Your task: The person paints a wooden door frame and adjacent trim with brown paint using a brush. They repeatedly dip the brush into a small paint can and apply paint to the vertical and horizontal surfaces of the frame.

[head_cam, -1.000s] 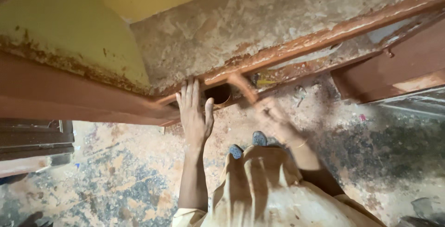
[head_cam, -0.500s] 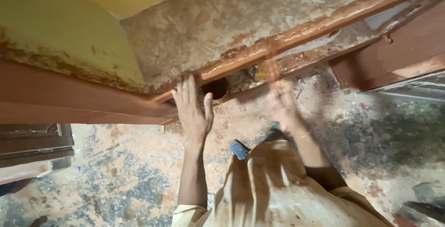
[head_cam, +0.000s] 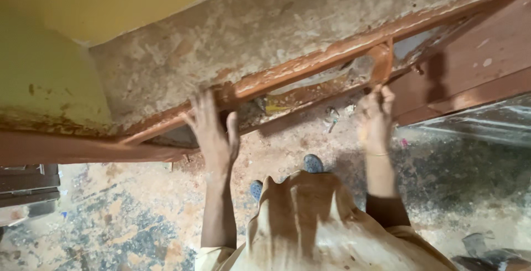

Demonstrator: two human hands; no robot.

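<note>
Head view, the only one: the left hand (head_cam: 213,138) lies flat and open, fingers spread, against the rusty brown frame (head_cam: 310,63) where its rail meets the rough plaster wall (head_cam: 232,38). The right hand (head_cam: 375,117) is up at the frame's short upright bar (head_cam: 383,60), fingertips bunched and touching the bar's lower end; whether it pinches something small there cannot be told. Half a second ago that right hand was lower and nearer the body, blurred in motion, and a second ago lower again, so it has risen and gone out to the right along the frame, while the left hand has kept its place on the rail. Judging by this, the work has moved from the middle of the frame to the barred end, with the left hand steadying. Below, blue shoes (head_cam: 312,163) stand on the dusty, paint-spotted floor (head_cam: 110,221), a tan garment (head_cam: 310,221) fills the bottom edge, and a brown panel (head_cam: 470,66) leans at the right.
</note>
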